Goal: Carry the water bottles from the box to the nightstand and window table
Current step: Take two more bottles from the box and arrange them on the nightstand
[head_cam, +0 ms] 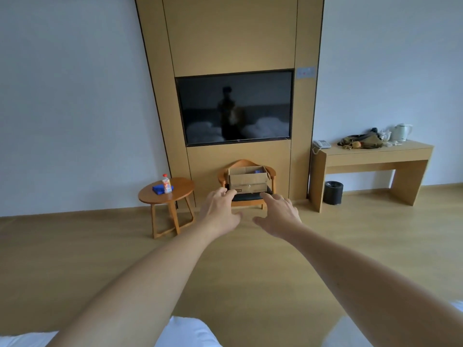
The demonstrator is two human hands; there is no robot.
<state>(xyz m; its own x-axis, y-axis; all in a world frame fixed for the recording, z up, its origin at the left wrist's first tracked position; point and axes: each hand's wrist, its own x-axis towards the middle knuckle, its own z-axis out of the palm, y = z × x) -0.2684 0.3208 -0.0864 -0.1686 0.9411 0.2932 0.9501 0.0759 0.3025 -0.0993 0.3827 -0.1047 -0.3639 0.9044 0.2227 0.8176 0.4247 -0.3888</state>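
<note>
both our arms reach forward, left hand (220,209) and right hand (278,212) with fingers spread loosely, holding nothing. well ahead, the cardboard box (248,180) sits open on a wooden chair (246,199) under the wall television (235,108); something blue shows inside it. one water bottle (166,183) stands upright on the round table (166,194) to the left, just beside a blue object (159,189). a desk (370,156) with a kettle (402,132) stands to the right.
</note>
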